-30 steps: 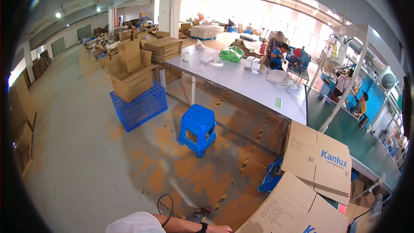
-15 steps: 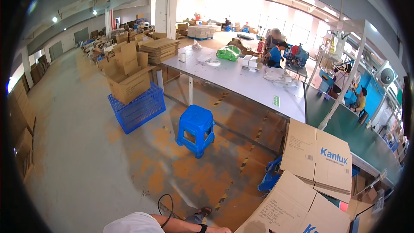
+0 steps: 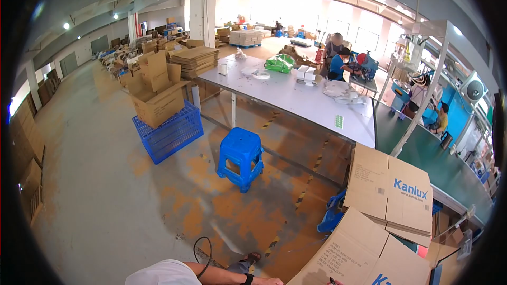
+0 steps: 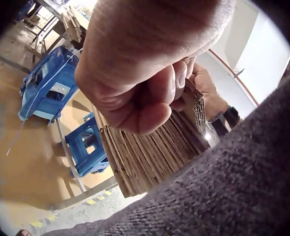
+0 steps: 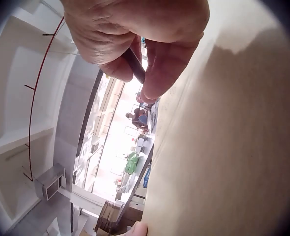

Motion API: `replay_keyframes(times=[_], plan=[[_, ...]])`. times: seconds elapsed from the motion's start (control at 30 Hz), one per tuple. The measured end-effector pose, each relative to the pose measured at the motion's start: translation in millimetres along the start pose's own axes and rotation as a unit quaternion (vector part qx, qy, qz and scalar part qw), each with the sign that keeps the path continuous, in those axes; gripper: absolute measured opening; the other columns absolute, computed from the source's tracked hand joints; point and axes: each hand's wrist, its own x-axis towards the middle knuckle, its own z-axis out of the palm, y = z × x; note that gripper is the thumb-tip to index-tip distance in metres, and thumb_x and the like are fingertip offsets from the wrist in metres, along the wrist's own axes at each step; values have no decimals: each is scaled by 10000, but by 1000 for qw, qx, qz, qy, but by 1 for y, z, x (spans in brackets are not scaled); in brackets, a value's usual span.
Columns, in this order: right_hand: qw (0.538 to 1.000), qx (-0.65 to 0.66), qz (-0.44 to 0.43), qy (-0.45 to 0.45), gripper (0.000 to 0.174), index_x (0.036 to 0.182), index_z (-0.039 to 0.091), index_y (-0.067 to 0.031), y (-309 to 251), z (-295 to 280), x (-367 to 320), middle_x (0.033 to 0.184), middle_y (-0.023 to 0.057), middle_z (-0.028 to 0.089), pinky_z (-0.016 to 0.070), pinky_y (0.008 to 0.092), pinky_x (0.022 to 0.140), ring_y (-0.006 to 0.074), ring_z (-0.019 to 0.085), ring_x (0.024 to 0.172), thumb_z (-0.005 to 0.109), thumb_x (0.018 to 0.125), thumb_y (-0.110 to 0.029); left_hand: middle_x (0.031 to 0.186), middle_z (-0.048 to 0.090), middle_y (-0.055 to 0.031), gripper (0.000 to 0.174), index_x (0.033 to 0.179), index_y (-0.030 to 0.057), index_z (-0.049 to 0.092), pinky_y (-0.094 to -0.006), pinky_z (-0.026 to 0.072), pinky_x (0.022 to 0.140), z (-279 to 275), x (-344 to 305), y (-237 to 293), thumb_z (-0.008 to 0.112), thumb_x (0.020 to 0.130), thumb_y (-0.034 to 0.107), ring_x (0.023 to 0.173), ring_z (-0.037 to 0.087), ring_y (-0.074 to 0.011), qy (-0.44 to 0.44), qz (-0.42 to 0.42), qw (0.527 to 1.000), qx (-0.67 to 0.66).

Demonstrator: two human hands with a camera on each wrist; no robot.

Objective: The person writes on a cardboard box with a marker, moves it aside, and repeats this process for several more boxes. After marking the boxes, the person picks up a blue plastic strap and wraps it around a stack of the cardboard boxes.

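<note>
Flattened Kanlux cardboard cartons (image 3: 346,248) lie in a stack at the bottom right of the head view. At their near left edge is my left hand (image 3: 270,281), cut off by the frame. The left wrist view shows that hand's fingers curled at the top carton's edge, over the layered edges of the stack (image 4: 150,157). My right hand (image 5: 150,44) pinches a dark pen (image 5: 134,65) between thumb and fingers, close over the carton's face (image 5: 223,142). In the head view the pen's dark end just shows at the bottom edge, over the printed lines.
A second carton stack (image 3: 388,192) lies beyond. A blue stool (image 3: 240,158) stands on the floor, left of it a blue crate (image 3: 171,137) bearing an open box (image 3: 158,105). A long white table (image 3: 296,95) and a green conveyor (image 3: 417,148) run behind; people work farther back.
The pen in my right hand has come into the head view at the bottom edge, over the carton. My left hand stays at the carton's edge. The head view has shifted slightly.
</note>
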Motion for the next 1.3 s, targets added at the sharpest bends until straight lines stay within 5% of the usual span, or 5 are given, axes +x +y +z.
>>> replay_keyframes(times=[0.5, 0.63, 0.73, 0.83, 1.3], plan=[[999, 35, -37, 14, 140, 931, 622, -67, 3, -2, 3, 725, 28, 589, 431, 249, 554, 111, 535, 615, 630, 945, -206, 754, 624, -87, 436, 948, 29, 621, -325, 457, 549, -10, 0, 0, 754, 833, 427, 637, 592, -200, -16, -84, 996, -3], [995, 92, -37, -26, 284, 1063, 568, -35, 65, -35, 38, 833, 90, 631, 517, 322, 647, 202, 635, 717, 695, 869, -198, 690, 536, 35, 599, 812, 11, 642, -302, 424, 546, -5, 18, -16, 555, 936, 590, 618, 478, -115, -67, 50, 995, 60], [998, 46, -46, 17, 174, 1011, 585, -38, 27, -22, 30, 785, 36, 589, 461, 258, 569, 109, 566, 625, 646, 908, -165, 513, 446, 18, 623, 552, 71, 552, -301, 350, 465, -6, 37, -30, 578, 943, 554, 503, 428, -86, -25, -24, 994, 103], [996, 75, -31, 37, 139, 1004, 582, -24, 39, -25, 35, 784, 61, 629, 449, 246, 531, 108, 566, 588, 635, 925, -126, 644, 486, 35, 467, 809, 46, 618, -259, 369, 471, -9, 38, -32, 650, 918, 499, 552, 451, -80, -17, -68, 997, 11], [996, -7, -74, 44, 125, 912, 627, -14, 50, 8, 63, 754, -1, 619, 425, 224, 598, 50, 517, 675, 657, 927, -133, 618, 399, 106, 352, 784, 96, 618, -240, 236, 451, -8, 36, -32, 638, 953, 405, 512, 317, -22, -68, -53, 996, -23]])
